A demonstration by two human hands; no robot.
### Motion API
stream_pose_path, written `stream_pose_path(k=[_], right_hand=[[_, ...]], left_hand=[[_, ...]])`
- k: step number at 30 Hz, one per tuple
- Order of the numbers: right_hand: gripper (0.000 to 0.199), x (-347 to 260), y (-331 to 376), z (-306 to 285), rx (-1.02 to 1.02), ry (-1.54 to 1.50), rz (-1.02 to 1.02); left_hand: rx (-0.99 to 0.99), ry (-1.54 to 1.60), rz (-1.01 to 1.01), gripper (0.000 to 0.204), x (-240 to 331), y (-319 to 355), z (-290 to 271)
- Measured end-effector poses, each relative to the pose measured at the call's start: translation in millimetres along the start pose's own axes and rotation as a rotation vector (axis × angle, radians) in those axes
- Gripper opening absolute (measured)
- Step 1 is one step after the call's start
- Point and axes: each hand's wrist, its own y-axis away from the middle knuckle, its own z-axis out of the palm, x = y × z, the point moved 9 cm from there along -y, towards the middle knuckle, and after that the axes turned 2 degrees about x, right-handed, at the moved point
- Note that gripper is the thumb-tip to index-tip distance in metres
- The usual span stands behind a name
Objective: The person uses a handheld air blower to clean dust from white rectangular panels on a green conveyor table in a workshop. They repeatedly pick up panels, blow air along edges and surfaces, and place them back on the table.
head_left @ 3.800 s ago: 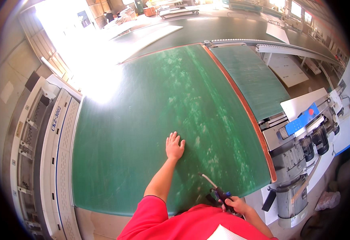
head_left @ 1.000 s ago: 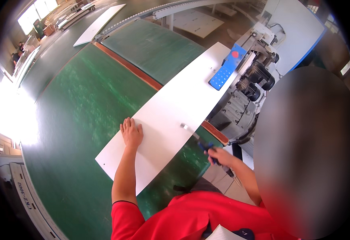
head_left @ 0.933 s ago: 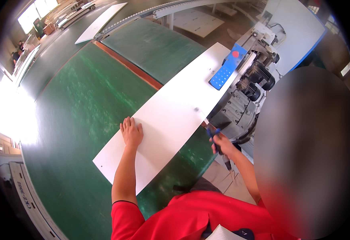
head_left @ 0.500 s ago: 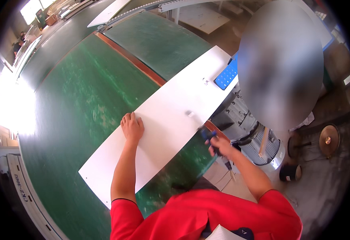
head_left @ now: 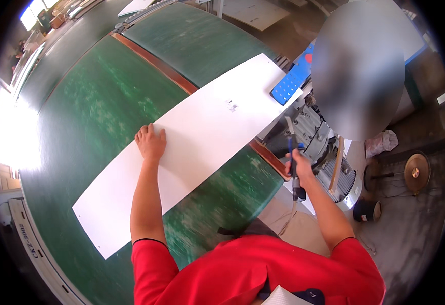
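Observation:
A long white panel (head_left: 197, 142) lies slantwise across a green work surface (head_left: 105, 101). My left hand (head_left: 152, 144) rests on the panel's far edge, its fingers stretched out and partly spread, gripping nothing. In my right hand (head_left: 298, 165) is a blue and black air blow gun (head_left: 292, 145) with a pale nozzle tip. I hold it upright just off the panel's near edge, over the machinery, with a thin hose (head_left: 288, 218) running down from its lower end. A small printed label (head_left: 231, 105) sits on the panel, and small dark holes show near its corners.
A blue perforated strip (head_left: 286, 90) overlaps the panel's right end. Beside it stands a motor (head_left: 347, 185) with machine parts. A blurred grey oval (head_left: 360, 71) hides much of the upper right. A black bucket-like container (head_left: 367, 210) and a round metal disc (head_left: 417, 173) stand at the right.
The panel has shifted left and slightly toward me, my left hand moving with it. My right hand has lifted the blow gun away from over the panel, rightward and upright.

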Motion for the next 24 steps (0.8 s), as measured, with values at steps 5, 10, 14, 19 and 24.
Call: stream_pose_path(k=[5, 10, 14, 19, 24], right_hand=[[0.037, 17.8, 34.2, 36.9, -0.384, 0.237, 0.042], [0.039, 0.6, 22.8, 6.8, -0.185, 0.155, 0.011], [0.038, 3.5, 35.2, -2.8, -0.277, 0.103, 0.049], [0.038, 9.6, 52.1, -33.8, -0.147, 0.089, 0.034], [0.043, 23.0, 77.8, -5.9, -0.276, 0.093, 0.036]], left_hand=[[0.006, -0.017, -0.028, 0.053, -40.3, -6.3, -3.5], [-0.006, -0.068, -0.099, 0.057, -88.2, -0.5, -21.6], [-0.047, -0.177, -0.256, 0.054, -128.0, 5.0, -39.5], [-0.026, -0.198, -0.088, 0.049, -96.8, 4.3, -35.4], [-0.069, 0.146, 0.165, 0.053, 41.5, -21.5, 6.6]])
